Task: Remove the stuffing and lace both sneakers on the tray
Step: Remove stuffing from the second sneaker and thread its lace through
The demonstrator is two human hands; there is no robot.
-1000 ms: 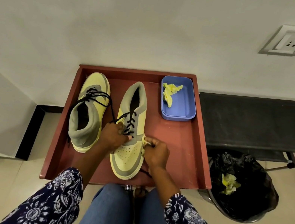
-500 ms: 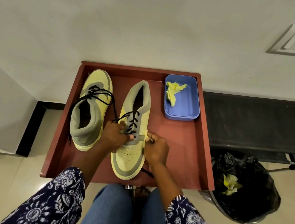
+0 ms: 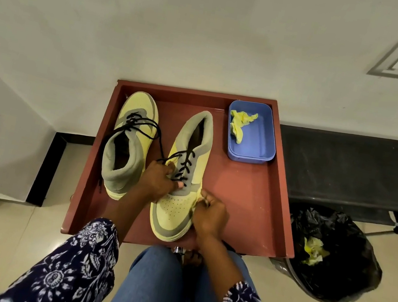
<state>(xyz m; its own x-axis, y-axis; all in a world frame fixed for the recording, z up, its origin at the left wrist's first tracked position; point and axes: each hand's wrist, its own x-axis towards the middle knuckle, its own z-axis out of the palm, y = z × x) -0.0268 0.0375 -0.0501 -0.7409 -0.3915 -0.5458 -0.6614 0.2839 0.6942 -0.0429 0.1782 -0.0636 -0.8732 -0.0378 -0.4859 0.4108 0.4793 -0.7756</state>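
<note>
two yellow-and-grey sneakers sit side by side on the reddish-brown rimmed tray [image 3: 283, 192] in front of you, pointing opposite ways. the left sneaker [image 3: 128, 143] has its toe toward the wall and its heel toward you, with one black lace [image 3: 141, 124] loosely looped across its top. the right sneaker [image 3: 183, 174] has its toe toward you, and a second black lace [image 3: 185, 164] criss-crosses its lower eyelets.

your left hand [image 3: 158, 181] rests on the right sneaker's tongue, fingers curled together and pinching the lace at the lowest crossings. your right hand [image 3: 210, 214] is at that shoe's outer edge, fingertips pressed together on something pale yellow; you cannot tell exactly what it is.

one blue rectangular plastic tub [image 3: 251, 133] stands in the tray's far right corner, holding one crumpled yellow paper wad [image 3: 240, 123]. one black-lined bin [image 3: 333, 257] on the floor to the right holds more yellow paper [image 3: 313, 251].
</note>
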